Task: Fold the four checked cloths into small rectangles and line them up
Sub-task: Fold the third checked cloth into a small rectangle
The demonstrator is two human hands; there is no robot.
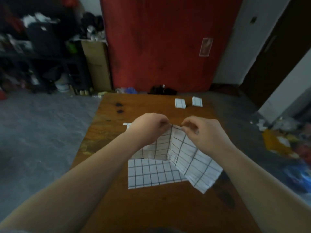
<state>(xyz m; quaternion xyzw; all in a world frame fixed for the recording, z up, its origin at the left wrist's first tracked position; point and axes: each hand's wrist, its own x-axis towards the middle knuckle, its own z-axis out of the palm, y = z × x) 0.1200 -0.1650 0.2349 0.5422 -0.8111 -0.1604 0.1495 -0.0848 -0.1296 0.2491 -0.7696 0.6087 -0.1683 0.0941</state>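
A white cloth with a black check (181, 153) is lifted off the wooden table (134, 207). My left hand (148, 126) and my right hand (202, 132) pinch its top edge close together, so it hangs with a crease down the middle. Its lower part drapes onto a second checked cloth (151, 174) lying flat. Two small folded checked cloths, one (180, 103) on the left and one (197, 101) on the right, sit side by side at the table's far right. A white strip of cloth (127, 125) shows by my left hand; what it belongs to I cannot tell.
Dark stains (119, 107) mark the table's far left. Behind the table stands a red panel (165, 44), with dark items (161, 90) on the floor at its foot. Cluttered shelves fill the left; scattered litter (282, 142) lies on the floor at right.
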